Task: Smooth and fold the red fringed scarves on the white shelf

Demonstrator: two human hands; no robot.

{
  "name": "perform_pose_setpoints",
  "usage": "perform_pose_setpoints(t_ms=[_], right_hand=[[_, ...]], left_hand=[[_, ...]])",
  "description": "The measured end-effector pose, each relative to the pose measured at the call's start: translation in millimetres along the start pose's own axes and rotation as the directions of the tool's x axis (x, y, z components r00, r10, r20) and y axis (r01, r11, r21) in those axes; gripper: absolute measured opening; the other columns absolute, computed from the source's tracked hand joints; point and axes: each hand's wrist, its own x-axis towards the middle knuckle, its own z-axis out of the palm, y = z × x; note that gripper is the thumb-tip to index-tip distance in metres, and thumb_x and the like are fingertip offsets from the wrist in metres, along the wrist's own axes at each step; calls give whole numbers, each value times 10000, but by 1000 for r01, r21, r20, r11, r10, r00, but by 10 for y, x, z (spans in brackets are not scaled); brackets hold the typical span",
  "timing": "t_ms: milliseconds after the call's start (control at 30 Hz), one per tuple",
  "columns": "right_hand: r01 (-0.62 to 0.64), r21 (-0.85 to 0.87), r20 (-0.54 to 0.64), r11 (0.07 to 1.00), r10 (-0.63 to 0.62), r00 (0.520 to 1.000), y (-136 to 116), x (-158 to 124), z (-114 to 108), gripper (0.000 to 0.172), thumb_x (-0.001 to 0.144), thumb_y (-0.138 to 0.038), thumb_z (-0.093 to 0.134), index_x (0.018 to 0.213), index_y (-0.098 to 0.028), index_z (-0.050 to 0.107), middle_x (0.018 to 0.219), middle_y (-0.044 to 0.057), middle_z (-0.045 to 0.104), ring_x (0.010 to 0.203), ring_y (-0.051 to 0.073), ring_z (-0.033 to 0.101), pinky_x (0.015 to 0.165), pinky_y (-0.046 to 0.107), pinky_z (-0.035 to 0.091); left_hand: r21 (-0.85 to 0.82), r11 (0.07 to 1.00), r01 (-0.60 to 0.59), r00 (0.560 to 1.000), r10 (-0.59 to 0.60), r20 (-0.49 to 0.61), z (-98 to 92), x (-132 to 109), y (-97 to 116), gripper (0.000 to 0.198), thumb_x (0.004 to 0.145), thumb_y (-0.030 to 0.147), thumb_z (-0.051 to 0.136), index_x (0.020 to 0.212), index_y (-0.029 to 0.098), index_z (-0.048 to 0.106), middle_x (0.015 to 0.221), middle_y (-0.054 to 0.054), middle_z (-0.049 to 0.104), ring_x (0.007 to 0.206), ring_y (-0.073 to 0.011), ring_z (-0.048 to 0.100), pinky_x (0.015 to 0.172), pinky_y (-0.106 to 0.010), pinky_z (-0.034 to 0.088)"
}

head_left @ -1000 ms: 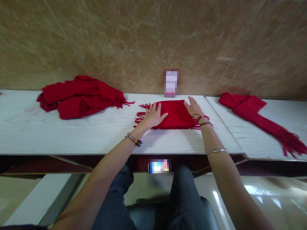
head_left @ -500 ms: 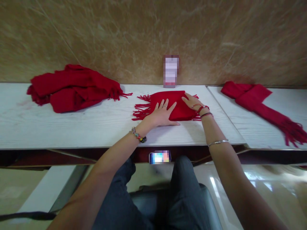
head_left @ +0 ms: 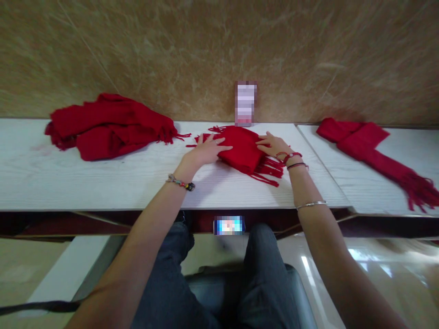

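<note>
A folded red scarf (head_left: 242, 148) with fringe at both ends lies askew on the white tabletop in front of me. Its right-hand fringe points down toward the front edge. My left hand (head_left: 204, 151) rests at the scarf's left end, fingers apart and lying over the fringe there. Against the right side of the fold, my right hand (head_left: 272, 145) touches the cloth with its fingers stretched out. Part of the left fringe is hidden under my left hand.
A crumpled red scarf (head_left: 113, 128) lies on the left of the white tabletop (head_left: 51, 183). Another red scarf (head_left: 363, 141), loosely folded, is on the right. A blurred-out upright object (head_left: 245, 104) stands by the marbled wall. A phone (head_left: 229, 225) sits below the table edge.
The folded scarf has turned clockwise, its right fringe swinging toward me. My left hand has moved left and up, off the middle of the cloth. My right hand has shifted slightly.
</note>
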Motion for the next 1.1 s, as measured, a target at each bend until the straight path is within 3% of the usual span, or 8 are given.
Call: perform_pose_setpoints(t_ms=[133, 267, 333, 433, 600, 833, 1000, 1100], right_hand=[[45, 20, 19, 999, -46, 999, -241, -63, -105, 321, 881, -294, 462, 788, -214, 758, 895, 34, 748, 1073, 264, 625, 1016, 457, 388], [32, 95, -10, 995, -31, 999, -324, -68, -139, 408, 920, -337, 397, 820, -181, 760, 725, 33, 731, 757, 191, 682, 767, 301, 490], [68, 47, -123, 997, -62, 991, -271, -40, -109, 376, 914, -330, 412, 893, -177, 755, 808, 54, 736, 830, 207, 672, 794, 319, 487], [132, -34, -235, 991, -136, 963, -169, 10, -22, 332, 868, -318, 498, 1090, -185, 706, 1133, 104, 674, 1073, 255, 599, 930, 404, 462], [186, -31, 13, 982, -186, 982, -191, 25, 65, 407, 842, -297, 534, 1217, -179, 641, 1431, 112, 458, 1316, 270, 407, 1097, 459, 325], [87, -32, 24, 996, -87, 996, -266, -8, -34, 363, 910, -282, 385, 1040, -199, 714, 1114, 62, 678, 1128, 265, 564, 997, 441, 402], [126, -46, -26, 991, -127, 992, -287, 17, 6, 344, 896, -266, 397, 1006, -159, 705, 1130, 116, 658, 1089, 261, 564, 962, 402, 417], [159, -40, -33, 987, -160, 987, -302, 50, 63, 312, 879, -257, 428, 1017, -156, 688, 1192, 129, 625, 1097, 255, 549, 955, 393, 418]], left_hand=[[54, 981, 185, 980, -180, -81, -143, -182, -117, 552, 888, 105, 358, 1383, 329, 455, 1544, -31, 285, 1421, -352, 191, 1099, -626, 180], [-72, 996, 61, 991, -69, -115, -261, -326, 211, 524, 960, 287, 299, 1467, 157, 299, 1489, -129, 378, 1358, -257, 369, 1102, -403, 311], [-144, 989, -11, 1000, 10, -8, -239, -317, 396, 620, 960, 412, 308, 1492, 110, 206, 1514, -152, 316, 1380, -230, 334, 1112, -330, 290], [-125, 992, -6, 986, 27, 166, -142, -223, 477, 700, 907, 465, 432, 1508, 222, 168, 1577, -111, 112, 1436, -308, 148, 1135, -435, 227], [-118, 988, -99, 978, 119, 173, -25, -95, 96, 707, 794, 206, 496, 1447, 391, 300, 1585, 45, 107, 1444, -294, 117, 1149, -479, 150], [-190, 968, -162, 968, 194, 160, 29, -99, -300, 840, 641, 136, 422, 1439, 378, 325, 1566, 90, 190, 1436, -222, 172, 1143, -404, 196], [-262, 954, -148, 968, 194, 161, -90, -183, -215, 701, 713, 172, 391, 1392, 340, 433, 1534, 78, 297, 1393, -202, 289, 1131, -354, 226], [-331, 929, -165, 979, 195, 59, -108, -170, -40, 533, 845, 290, 348, 1363, 284, 477, 1499, 48, 373, 1386, -206, 302, 1139, -366, 201]])
